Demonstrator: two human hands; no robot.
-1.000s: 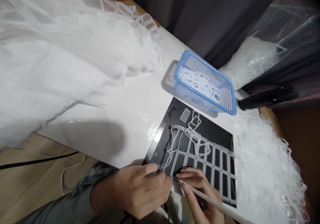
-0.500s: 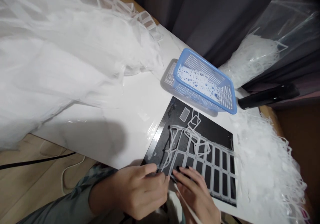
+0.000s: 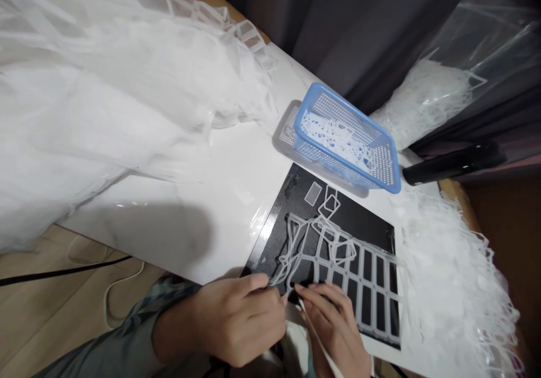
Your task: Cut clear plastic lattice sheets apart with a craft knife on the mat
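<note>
Left fingers (image 3: 257,287): pressed together, seemingly pinching a translucent plastic strand (image 3: 279,276), hold looks tight
Right fingers (image 3: 321,291): spread, pressing down, apparently steadying the lattice; thin white rod (image 3: 305,316) alongside
Lattice: rubbery clear plastic grid (image 3: 358,293), flat on black mat (image 3: 366,223)
Around: blue mesh basket (image 3: 330,158) of scraps, white table (image 3: 236,198)
</note>
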